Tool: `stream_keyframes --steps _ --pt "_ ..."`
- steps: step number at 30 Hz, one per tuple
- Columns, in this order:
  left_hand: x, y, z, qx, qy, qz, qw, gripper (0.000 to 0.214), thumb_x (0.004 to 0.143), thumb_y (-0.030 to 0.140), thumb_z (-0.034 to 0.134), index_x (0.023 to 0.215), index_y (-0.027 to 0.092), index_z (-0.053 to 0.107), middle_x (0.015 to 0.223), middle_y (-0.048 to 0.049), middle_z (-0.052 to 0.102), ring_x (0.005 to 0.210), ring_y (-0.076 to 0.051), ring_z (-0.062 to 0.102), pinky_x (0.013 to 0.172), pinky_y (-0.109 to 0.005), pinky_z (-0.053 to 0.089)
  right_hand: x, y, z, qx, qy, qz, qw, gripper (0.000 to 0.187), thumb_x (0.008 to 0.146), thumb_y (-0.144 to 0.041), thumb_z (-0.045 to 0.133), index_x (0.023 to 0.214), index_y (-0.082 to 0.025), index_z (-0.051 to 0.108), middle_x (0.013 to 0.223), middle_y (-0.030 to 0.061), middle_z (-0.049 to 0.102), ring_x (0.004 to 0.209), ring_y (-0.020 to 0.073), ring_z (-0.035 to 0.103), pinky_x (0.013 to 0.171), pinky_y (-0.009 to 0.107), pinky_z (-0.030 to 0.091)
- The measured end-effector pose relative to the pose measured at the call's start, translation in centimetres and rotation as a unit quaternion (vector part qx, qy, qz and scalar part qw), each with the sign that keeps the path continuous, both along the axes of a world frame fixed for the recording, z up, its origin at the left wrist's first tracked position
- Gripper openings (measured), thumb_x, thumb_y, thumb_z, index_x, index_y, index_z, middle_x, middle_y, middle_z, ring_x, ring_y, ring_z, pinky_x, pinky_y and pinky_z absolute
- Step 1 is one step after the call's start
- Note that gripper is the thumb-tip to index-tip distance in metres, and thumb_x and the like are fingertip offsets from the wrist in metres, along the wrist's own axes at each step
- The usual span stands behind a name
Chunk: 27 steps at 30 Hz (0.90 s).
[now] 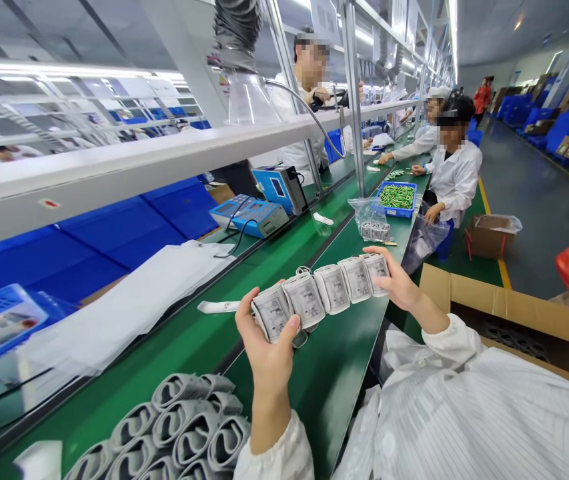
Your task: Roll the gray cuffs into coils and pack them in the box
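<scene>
Between my two hands, above the green bench, is a row of several rolled grey-white cuffs [331,289] with printed faces, side by side. My left hand [267,350] grips the near end, its thumb on the lower edge of the row. At the far end, my right hand [398,285] closes round the last cuff, fingers on top and thumb on the printed face. A pile of grey rolled cuffs [184,423] lies on the bench near my left forearm. Partly hidden under the held row is a small clear round object [300,339]; a white strip [218,307] lies beside my left hand.
Ahead, a blue basket [397,212] holds green pieces, with a plastic bag of cuffs [374,230] before it. Blue instruments [249,215] stand beyond the belt. An open carton [504,307] is at my right. Co-workers [457,167] sit farther along the line.
</scene>
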State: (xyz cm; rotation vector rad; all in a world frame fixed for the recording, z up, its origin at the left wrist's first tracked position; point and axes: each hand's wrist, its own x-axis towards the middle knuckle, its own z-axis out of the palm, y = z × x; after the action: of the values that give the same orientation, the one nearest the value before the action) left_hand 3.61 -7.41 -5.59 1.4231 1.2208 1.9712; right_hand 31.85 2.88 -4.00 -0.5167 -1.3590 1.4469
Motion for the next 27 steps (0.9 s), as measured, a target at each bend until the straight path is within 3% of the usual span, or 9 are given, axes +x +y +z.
stream_keyframes --steps 4,12,21,27 --pt "-0.4 0.1 0.1 0.007 -0.008 -0.002 1.000 0.082 0.090 0.038 0.093 0.158 0.033 0.049 0.151 -0.0137 0.070 0.143 -0.035 0.072 0.124 -0.053 0.059 -0.4 0.3 -0.6 0.014 -0.036 0.003 0.999 0.083 0.078 -0.048 0.100 0.150 -0.032 0.061 0.132 0.0050 0.068 0.115 0.0235 0.070 0.094 0.033 0.060" --pt "-0.2 -0.2 1.2 -0.022 0.048 0.075 0.996 0.075 0.082 0.026 0.090 0.147 0.026 0.054 0.146 -0.0163 0.073 0.136 -0.035 0.075 0.123 -0.058 0.057 -0.7 0.4 -0.5 0.056 -0.121 -0.031 0.991 0.080 0.079 -0.056 0.100 0.146 -0.031 0.063 0.134 0.0065 0.064 0.113 0.0251 0.068 0.097 0.038 0.059" --pt "-0.3 0.6 1.0 -0.021 0.005 0.079 0.997 0.073 0.083 0.025 0.084 0.148 0.025 0.052 0.140 -0.0119 0.076 0.128 -0.029 0.079 0.112 -0.043 0.063 -0.5 -0.3 -0.7 0.036 -0.016 0.037 0.999 0.100 0.076 -0.058 0.100 0.162 -0.039 0.052 0.146 0.0065 0.069 0.128 0.0298 0.074 0.109 0.045 0.064" --pt "0.2 1.1 0.9 0.030 0.018 0.074 0.997 0.083 0.088 0.049 0.093 0.155 0.026 0.050 0.141 -0.0115 0.073 0.125 -0.029 0.079 0.110 -0.043 0.064 -1.6 -0.3 0.0 0.030 0.058 -0.046 0.997 0.077 0.085 -0.044 0.096 0.152 -0.047 0.060 0.151 0.0025 0.074 0.137 0.0324 0.076 0.112 0.056 0.068"
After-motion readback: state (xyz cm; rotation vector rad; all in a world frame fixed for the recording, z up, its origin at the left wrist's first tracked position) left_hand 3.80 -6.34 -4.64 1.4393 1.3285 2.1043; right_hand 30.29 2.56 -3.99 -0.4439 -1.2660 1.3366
